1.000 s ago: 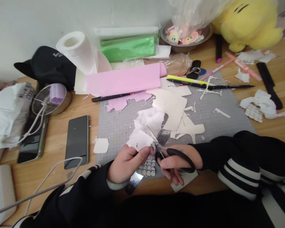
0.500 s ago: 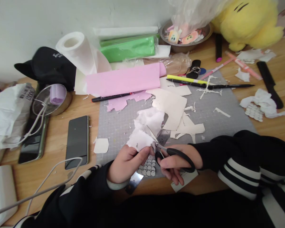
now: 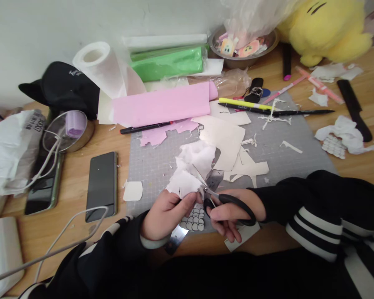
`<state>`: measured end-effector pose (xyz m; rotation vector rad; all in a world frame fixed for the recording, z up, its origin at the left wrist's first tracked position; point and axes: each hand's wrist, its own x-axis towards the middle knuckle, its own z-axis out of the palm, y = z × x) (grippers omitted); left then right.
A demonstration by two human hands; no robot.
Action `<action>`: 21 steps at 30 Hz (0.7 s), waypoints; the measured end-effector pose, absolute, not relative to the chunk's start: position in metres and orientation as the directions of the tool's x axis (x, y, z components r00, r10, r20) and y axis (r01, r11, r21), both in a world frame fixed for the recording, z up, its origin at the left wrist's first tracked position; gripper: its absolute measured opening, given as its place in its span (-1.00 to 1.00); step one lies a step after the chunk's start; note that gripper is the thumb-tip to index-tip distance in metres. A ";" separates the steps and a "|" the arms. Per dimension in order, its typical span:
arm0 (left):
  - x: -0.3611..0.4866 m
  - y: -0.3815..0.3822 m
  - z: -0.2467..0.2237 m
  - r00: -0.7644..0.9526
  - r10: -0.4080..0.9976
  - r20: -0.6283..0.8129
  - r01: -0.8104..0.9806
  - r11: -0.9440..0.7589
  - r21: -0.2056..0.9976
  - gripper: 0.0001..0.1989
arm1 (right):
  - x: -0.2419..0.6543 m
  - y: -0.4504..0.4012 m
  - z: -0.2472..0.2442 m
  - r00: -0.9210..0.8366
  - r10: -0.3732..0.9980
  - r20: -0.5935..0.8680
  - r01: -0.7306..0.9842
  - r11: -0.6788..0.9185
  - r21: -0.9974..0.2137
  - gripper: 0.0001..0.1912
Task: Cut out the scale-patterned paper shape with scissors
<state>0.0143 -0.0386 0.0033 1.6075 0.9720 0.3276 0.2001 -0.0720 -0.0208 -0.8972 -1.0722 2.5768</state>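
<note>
The wooden counter [image 3: 104, 139] carries everything, and a grey gridded mat [image 3: 152, 166] covers its middle up to the near edge, probably to shield the wood from blades. The yellow plush toy [image 3: 327, 31] sits at the far right corner, seemingly out of the way. Beside the mat's far side lies a folded pink sheet [image 3: 162, 104], and the upright white roll [image 3: 109, 79] stands behind its left end. A metal bowl [image 3: 241, 64] near the far edge holds small coloured cut-outs, perhaps to gather them. Toward the left edge, a dark phone [image 3: 101, 185] lies flat.

Close to the middle of the near edge, both hands are closed on something. The left hand [image 3: 166, 214] pinches the crumpled white sheet [image 3: 183, 180] between thumb and fingers, likely to steady its edge beside the blades. The right hand [image 3: 226, 214] grips the black-handled scissors [image 3: 237, 202], fingers through the loops, apparently for control; the blades meet the sheet's right side, their lower parts partly hidden. Below the left fingertips is a small piece with scale-like outlines [image 3: 193, 220]; whether it is held cannot be told. Smallest are the thin paper scraps [image 3: 291, 147] strewn right of the cream paper [image 3: 226, 141].
</note>
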 end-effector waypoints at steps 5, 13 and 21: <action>0.014 -0.039 0.004 0.595 0.744 -0.305 0.421 0.035 0.906 -0.52 | 0.201 -0.073 -0.024 -0.794 0.423 -0.436 0.016 -0.703 -0.711 -0.47; 0.013 -0.039 0.003 0.614 0.727 -0.307 0.414 0.035 0.910 -0.52 | 0.201 -0.074 -0.023 -0.794 0.441 -0.420 -0.017 -0.705 -0.709 -0.51; 0.014 -0.038 0.004 0.611 0.736 -0.290 0.398 0.031 0.917 -0.53 | 0.201 -0.075 -0.026 -0.801 0.440 -0.406 -0.036 -0.712 -0.701 -0.55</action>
